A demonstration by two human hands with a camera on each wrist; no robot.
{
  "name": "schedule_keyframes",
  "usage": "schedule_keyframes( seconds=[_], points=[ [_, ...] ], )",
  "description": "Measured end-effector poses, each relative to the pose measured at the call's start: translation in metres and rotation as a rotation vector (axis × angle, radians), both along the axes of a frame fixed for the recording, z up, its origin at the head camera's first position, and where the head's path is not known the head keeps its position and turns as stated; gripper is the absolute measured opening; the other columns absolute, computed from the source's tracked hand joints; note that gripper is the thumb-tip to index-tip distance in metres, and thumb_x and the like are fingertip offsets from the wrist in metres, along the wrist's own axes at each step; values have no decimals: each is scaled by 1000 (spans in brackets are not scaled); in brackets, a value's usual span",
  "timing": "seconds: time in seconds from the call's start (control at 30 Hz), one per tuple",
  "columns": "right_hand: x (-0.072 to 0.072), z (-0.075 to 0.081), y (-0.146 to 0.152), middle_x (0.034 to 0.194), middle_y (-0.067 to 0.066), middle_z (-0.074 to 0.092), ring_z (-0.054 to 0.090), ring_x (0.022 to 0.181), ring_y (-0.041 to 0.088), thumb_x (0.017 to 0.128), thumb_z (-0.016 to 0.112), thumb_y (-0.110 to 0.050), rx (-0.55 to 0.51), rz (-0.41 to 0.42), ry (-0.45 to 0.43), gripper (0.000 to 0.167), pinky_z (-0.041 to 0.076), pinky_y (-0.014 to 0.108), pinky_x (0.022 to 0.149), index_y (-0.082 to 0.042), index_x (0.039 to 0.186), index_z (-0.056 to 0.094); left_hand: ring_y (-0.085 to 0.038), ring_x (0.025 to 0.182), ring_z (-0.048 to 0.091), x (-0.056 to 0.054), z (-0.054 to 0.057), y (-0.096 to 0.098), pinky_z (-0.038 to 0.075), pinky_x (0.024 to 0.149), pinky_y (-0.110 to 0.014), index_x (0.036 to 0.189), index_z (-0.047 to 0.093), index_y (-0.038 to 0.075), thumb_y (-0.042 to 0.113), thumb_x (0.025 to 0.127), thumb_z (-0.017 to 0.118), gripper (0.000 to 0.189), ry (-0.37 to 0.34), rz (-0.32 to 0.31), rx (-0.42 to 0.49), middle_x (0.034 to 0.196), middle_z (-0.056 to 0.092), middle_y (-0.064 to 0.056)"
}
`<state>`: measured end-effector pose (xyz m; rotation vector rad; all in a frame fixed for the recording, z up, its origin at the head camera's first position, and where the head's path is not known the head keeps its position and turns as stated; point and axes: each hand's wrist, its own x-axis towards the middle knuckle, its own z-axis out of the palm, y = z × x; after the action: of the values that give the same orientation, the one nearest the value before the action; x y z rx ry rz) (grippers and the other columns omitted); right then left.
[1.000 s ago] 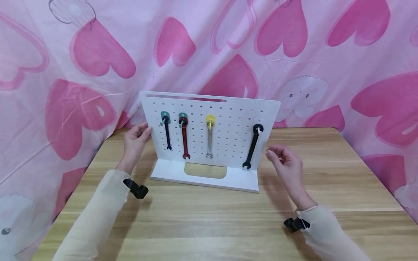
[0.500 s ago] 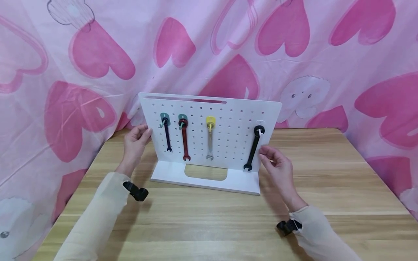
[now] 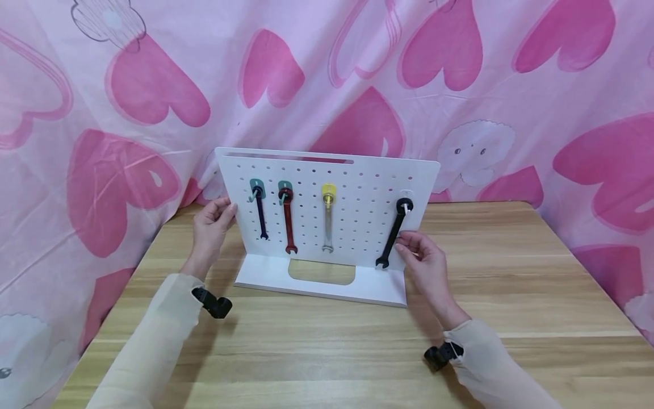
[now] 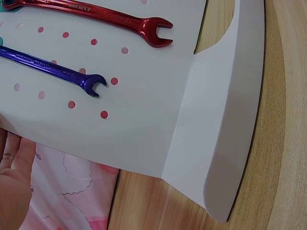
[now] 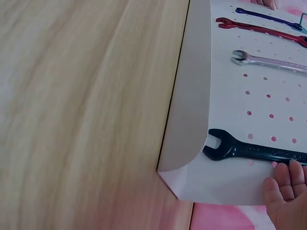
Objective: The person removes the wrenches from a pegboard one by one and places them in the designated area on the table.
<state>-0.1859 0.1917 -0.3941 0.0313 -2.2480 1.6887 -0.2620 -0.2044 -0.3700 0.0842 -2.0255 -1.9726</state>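
A white pegboard stand (image 3: pixel 357 221) stands on the table, with several wrenches hanging from its hooks. My left hand (image 3: pixel 210 227) holds the board's left edge, thumb toward the front, some fingers hidden behind it. At the right side, my right hand (image 3: pixel 426 264) has its fingertips against the shaft of the black wrench (image 5: pixel 254 151); the thumb lies apart from it, over the board's edge. That wrench hangs tilted from a white hook (image 3: pixel 407 208). Farther left hang a silver wrench (image 3: pixel 328 230) on a yellow hook (image 3: pixel 329 190), a red wrench (image 4: pixel 115 17) and a purple-blue wrench (image 4: pixel 53 69).
The stand's foot (image 3: pixel 271 275) has a rounded cutout and rests on the wood-grain table (image 3: pixel 306 352). Behind it hangs a pink curtain (image 3: pixel 317 62) printed with hearts. Small black cameras, such as the left one (image 3: pixel 217 305), sit on both wrists.
My right hand has moved left from beside the board to the black wrench, whose lower end has swung slightly left. The left hand keeps its place on the edge.
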Motion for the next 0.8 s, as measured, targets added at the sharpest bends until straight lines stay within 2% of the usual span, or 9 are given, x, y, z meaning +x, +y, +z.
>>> schedule_keyframes(
  seconds=[0.1, 0.27, 0.5, 0.8],
  points=[
    [-1, -1, -4, 101, 13, 65, 60, 87, 6, 89, 64, -6, 10, -6, 18, 24, 51, 10, 72, 2, 112, 60, -6, 92, 59, 1, -1, -1, 51, 81, -13, 107, 64, 14, 20, 91, 62, 17, -5, -4, 17, 95, 63, 10],
    [-3, 0, -10, 97, 10, 63, 57, 84, 7, 89, 64, -5, 12, -34, -4, 21, 49, 10, 68, 0, 109, 61, -6, 94, 59, 3, -1, -2, 50, 82, -13, 107, 64, 14, 20, 90, 62, 18, -9, -13, 37, 97, 64, 10],
    [-3, 5, -16, 101, 11, 60, 54, 88, 9, 90, 63, -9, -58, -27, -77, 22, 48, 11, 71, 0, 110, 59, -6, 95, 59, 2, 0, -2, 50, 82, -13, 110, 63, 14, 22, 90, 62, 21, -21, -13, 26, 98, 63, 10],
    [-1, 10, -19, 106, 11, 60, 56, 89, 7, 91, 61, -8, -90, -32, -122, 22, 50, 11, 75, 0, 112, 58, -6, 93, 58, 0, 1, 0, 51, 81, -12, 108, 63, 14, 21, 90, 62, 19, -28, -22, 27, 96, 63, 9]
  ],
)
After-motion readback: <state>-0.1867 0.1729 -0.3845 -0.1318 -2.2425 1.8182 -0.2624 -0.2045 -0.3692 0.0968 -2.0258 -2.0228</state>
